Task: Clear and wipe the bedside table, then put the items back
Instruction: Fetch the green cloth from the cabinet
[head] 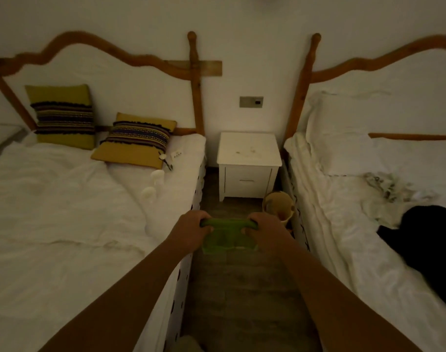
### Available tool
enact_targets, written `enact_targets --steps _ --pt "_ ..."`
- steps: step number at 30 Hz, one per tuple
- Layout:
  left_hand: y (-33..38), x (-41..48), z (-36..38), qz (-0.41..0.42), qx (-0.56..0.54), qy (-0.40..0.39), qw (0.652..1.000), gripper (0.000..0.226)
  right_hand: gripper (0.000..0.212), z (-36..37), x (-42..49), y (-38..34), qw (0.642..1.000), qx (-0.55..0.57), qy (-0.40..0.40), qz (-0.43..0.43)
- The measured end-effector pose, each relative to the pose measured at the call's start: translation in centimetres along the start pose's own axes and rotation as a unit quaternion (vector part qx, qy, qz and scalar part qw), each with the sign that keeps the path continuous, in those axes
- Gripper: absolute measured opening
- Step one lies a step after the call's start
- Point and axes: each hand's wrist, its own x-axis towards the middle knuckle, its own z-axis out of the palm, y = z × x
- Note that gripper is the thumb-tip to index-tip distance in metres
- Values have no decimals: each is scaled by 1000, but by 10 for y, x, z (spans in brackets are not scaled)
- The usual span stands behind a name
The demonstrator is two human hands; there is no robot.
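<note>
The left hand (191, 228) and right hand (263, 228) each curl around the top edge of a green wiping cloth (227, 236), held taut in front of the white wooden bedside table (249, 158). Its top looks cleared but smudged, so I judge wiping and restocking are not yet done. Small pale items (166, 161) lie on the bed left of the table, and a tan bin (279, 204) stands by its front right corner.

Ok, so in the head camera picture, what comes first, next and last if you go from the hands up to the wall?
The green cloth, gripped by the left hand and the right hand → tan bin on the floor → white bedside table → grey switch plate on the wall.
</note>
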Motion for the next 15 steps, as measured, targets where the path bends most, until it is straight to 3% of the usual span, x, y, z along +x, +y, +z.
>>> enact_targets --steps 8,15 --pt "-32 183 3 9 1 -35 999 16 11 -23 165 34 999 -50 -11 8" --pt "-65 345 -9 7 7 -134 991 18 20 -51 317 57 993 -115 3 23"
